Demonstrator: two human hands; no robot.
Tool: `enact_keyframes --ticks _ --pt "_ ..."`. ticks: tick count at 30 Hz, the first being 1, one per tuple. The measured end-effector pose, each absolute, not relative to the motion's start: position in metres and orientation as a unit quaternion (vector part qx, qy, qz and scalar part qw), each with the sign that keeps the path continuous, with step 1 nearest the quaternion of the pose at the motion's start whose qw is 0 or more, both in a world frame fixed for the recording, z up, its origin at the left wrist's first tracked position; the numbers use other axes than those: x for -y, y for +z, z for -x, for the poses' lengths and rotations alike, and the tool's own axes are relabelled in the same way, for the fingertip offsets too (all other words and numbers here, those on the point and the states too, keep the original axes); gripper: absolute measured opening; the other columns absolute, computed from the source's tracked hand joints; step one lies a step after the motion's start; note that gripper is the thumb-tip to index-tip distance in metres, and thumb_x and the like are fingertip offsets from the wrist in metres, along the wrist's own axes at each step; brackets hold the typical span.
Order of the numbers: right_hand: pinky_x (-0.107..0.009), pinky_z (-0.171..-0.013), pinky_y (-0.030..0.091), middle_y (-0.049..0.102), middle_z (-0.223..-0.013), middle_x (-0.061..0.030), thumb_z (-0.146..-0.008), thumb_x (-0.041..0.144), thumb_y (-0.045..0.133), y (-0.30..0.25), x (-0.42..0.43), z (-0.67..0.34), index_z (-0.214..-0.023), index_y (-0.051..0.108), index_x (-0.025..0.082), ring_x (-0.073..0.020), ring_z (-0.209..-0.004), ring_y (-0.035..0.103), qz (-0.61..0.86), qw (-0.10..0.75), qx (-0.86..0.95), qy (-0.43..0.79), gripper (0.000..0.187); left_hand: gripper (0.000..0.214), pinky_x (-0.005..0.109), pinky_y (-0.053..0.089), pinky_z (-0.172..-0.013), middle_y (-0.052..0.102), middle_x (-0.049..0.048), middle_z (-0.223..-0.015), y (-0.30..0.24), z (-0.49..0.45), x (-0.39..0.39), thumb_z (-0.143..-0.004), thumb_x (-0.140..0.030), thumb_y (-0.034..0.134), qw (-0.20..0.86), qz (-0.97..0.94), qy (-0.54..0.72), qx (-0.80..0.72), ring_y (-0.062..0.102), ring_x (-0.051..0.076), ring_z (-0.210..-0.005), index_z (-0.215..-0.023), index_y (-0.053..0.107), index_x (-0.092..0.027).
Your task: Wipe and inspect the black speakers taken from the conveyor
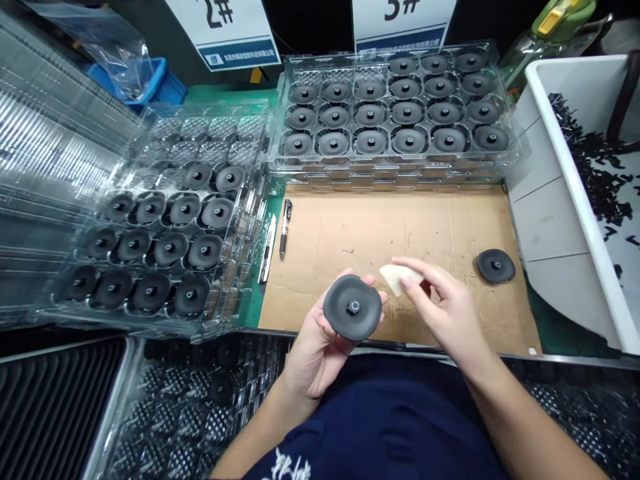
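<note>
My left hand (315,357) holds a black rubber-like disc (345,317) with a raised hub at its centre, its dished face turned up. To the right of the disc, my right hand (445,303) pinches a small cream-white wedge (394,275) that looks like a sponge, between thumb and fingers. A narrow gap separates the wedge from the disc. Another disc of the same kind (496,266) lies on the cardboard sheet (400,227), right of my right hand.
Stacked clear trays with discs stand at the left (213,320) and the back (400,160). A black pen (285,230) and a slim white-and-black cutter-like tool (267,250) lie left of centre. A white bin (580,220) with black scraps stands right; a blue basket (163,83) is back left.
</note>
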State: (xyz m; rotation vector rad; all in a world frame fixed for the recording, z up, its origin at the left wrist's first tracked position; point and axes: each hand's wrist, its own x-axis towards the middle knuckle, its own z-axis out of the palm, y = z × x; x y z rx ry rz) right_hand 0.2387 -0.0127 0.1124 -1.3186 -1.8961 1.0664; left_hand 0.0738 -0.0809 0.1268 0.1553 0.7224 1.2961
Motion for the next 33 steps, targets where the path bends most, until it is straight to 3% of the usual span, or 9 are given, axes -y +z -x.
enact_keyframes --ticks 4,9,14,17,21,27,33 --pt "-0.032 -0.076 0.044 0.064 -0.103 -0.0054 -0.088 0.015 0.051 0.163 0.019 -0.215 -0.118 0.056 0.016 -0.0159 -0.085 0.056 0.336 0.390 0.796 0.318 0.030 0.050 0.031 0.045 -0.097 0.059 0.0050 -0.123 0.127 -0.076 0.077 -0.077 -0.028 0.068 0.708 -0.082 0.590 -0.381 0.056 0.021 -0.111 -0.124 0.052 -0.026" --pt "-0.030 -0.073 0.044 0.064 -0.092 -0.0055 -0.089 0.011 0.045 0.171 0.018 -0.198 -0.106 0.059 0.011 -0.0142 -0.079 0.055 0.239 0.285 0.844 0.386 0.022 0.050 0.030 0.050 -0.090 0.059 0.0045 -0.122 0.125 -0.075 0.073 -0.076 -0.028 0.068 0.676 -0.097 0.598 -0.420 0.058 0.022 -0.108 -0.123 0.051 -0.027" --pt "-0.033 -0.071 0.042 0.062 -0.084 -0.0077 -0.088 0.010 0.046 0.165 0.014 -0.200 -0.111 0.057 0.008 -0.0168 -0.078 0.054 0.251 0.371 0.844 0.297 0.025 0.050 0.025 0.046 -0.095 0.064 0.0015 -0.112 0.131 -0.079 0.068 -0.074 -0.025 0.071 0.692 -0.097 0.599 -0.392 0.058 0.018 -0.109 -0.121 0.054 -0.026" --pt "-0.031 -0.070 0.041 0.061 -0.084 -0.0065 -0.086 0.008 0.047 0.159 0.015 -0.216 -0.112 0.057 0.010 -0.0154 -0.076 0.053 0.216 0.331 0.859 0.325 0.027 0.047 0.028 0.050 -0.091 0.064 0.0003 -0.112 0.131 -0.075 0.066 -0.073 -0.026 0.072 0.705 -0.111 0.601 -0.361 0.062 0.019 -0.103 -0.117 0.057 -0.029" --pt "-0.031 -0.067 0.039 0.063 -0.085 -0.0050 -0.087 0.008 0.050 0.156 0.007 -0.238 -0.112 0.058 0.015 -0.0139 -0.072 0.052 0.289 0.289 0.859 0.307 0.027 0.050 0.028 0.050 -0.089 0.062 0.0031 -0.118 0.125 -0.073 0.068 -0.068 -0.042 0.072 0.713 -0.099 0.599 -0.351 0.059 0.020 -0.106 -0.115 0.059 -0.028" --pt "-0.028 -0.077 0.047 0.062 -0.108 -0.0009 -0.091 0.021 0.050 0.122 -0.005 -0.249 -0.113 0.057 0.028 -0.0143 -0.093 0.059 0.407 0.363 0.712 0.443 0.024 0.052 0.040 0.047 -0.096 0.059 0.0024 -0.123 0.131 -0.071 0.074 -0.070 -0.046 0.069 0.735 -0.071 0.607 -0.294 0.056 0.028 -0.113 -0.118 0.057 -0.030" --pt "-0.047 -0.088 0.041 0.062 -0.098 -0.0076 -0.086 0.030 0.054 0.055 -0.002 -0.258 -0.101 0.068 0.023 -0.0248 -0.096 0.053 0.489 0.250 0.755 0.357 0.021 0.046 0.041 0.046 -0.097 0.056 -0.0005 -0.127 0.129 -0.068 0.077 -0.078 -0.048 0.059 0.760 -0.039 0.598 -0.252 0.057 0.027 -0.113 -0.122 0.053 -0.035"
